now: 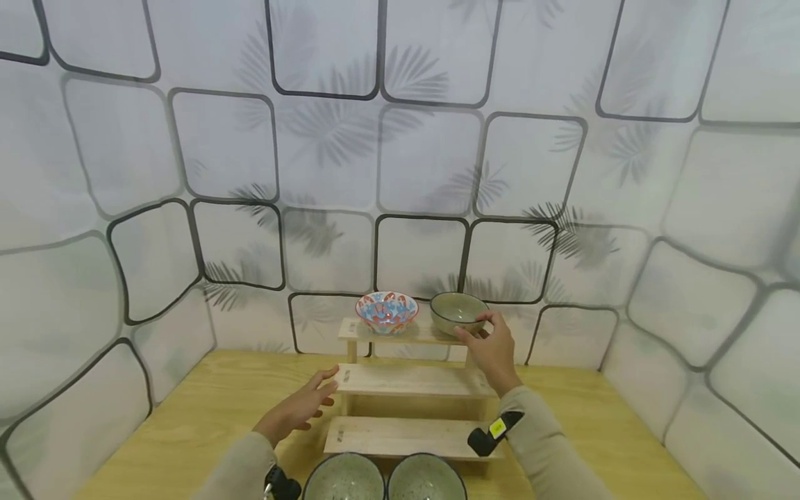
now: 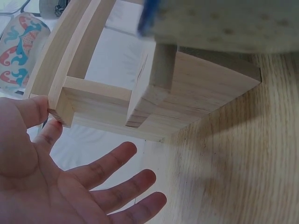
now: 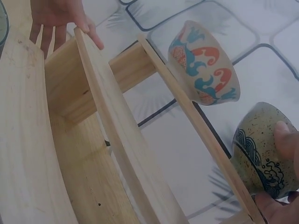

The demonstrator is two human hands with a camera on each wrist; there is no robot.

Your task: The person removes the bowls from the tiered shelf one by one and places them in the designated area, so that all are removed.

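Note:
A green speckled bowl (image 1: 451, 314) with a dark rim is at the right end of the top step of a wooden three-step stand (image 1: 406, 380). My right hand (image 1: 495, 353) pinches this bowl from its right side, thumb and fingers at its wall. In the right wrist view, a dark wave drawing marks the bowl's side (image 3: 254, 151). Left of it on the same step stands a white bowl (image 1: 387, 312) with red and blue patterns. At the middle step's left end is my left hand (image 1: 300, 406), its thumb and index fingertips at the board's edge and the other fingers spread.
Two more green speckled bowls, a left one (image 1: 345, 479) and a right one (image 1: 428, 479), stand side by side before the stand's lowest step (image 1: 406, 437). A light wooden tabletop (image 1: 206, 410) lies beneath. Patterned curtain-like walls (image 1: 425, 160) enclose the back and sides.

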